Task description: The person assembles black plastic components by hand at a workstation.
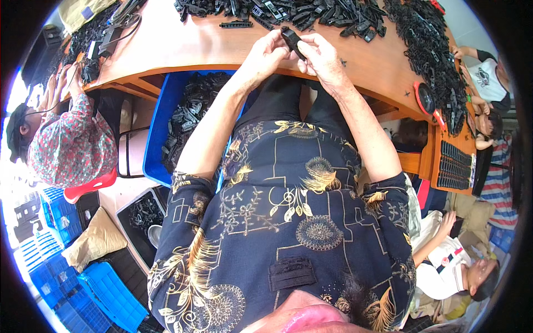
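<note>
Fingers of both hands are closed on one small black plastic part [290,39]: the left hand [267,54] grips it from its left side, and the right hand [321,60] lays its thumb across the lower end. The part is tilted and held up over the near edge of the wooden table [189,41], the largest thing here. Below that edge, left of the person's legs, stands a blue plastic tub [157,133] with black and grey parts in it. A heap of black parts [425,55] curves down the table's right side; another heap [311,14] lies along the far side. Black strips [454,166] sit in rows near the right end. A round black dish with a red rim [425,97] lies beside the right heap. Smallest, a single toothed black strip [236,24] lies left of the far heap.
</note>
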Motion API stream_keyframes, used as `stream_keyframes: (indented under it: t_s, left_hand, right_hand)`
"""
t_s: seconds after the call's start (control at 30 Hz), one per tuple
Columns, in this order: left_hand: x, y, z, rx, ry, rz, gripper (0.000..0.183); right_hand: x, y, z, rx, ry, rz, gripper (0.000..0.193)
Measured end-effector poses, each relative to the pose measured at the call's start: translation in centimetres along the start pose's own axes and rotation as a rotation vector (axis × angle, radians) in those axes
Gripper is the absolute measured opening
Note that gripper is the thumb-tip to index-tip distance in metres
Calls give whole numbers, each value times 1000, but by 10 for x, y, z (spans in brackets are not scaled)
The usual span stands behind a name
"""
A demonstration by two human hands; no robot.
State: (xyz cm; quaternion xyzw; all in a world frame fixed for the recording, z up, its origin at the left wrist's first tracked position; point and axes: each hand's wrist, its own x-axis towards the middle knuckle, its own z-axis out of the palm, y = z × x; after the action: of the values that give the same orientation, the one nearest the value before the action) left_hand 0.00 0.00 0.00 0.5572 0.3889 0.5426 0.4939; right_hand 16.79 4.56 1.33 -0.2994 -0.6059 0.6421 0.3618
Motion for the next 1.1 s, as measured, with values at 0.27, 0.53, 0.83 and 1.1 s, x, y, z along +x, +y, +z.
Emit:
stream_keyframes:
  t_s: [0.27, 0.53, 0.83, 1.1]
  left_hand:
    - [-2, 0, 19, -237, 222, -143, 32]
    - [3, -8, 29, -184, 216, 36, 27]
    - [4, 0, 24, -149, 243, 33, 24]
    - [18, -4, -18, -468, 168, -221, 12]
  right_hand:
    - [-3, 5, 4, -264, 17, -54, 31]
    - [-24, -6, -7, -177, -27, 35, 48]
    - [-14, 9, -4, -148, -6, 50, 34]
    - [9, 7, -53, -770, -94, -319, 42]
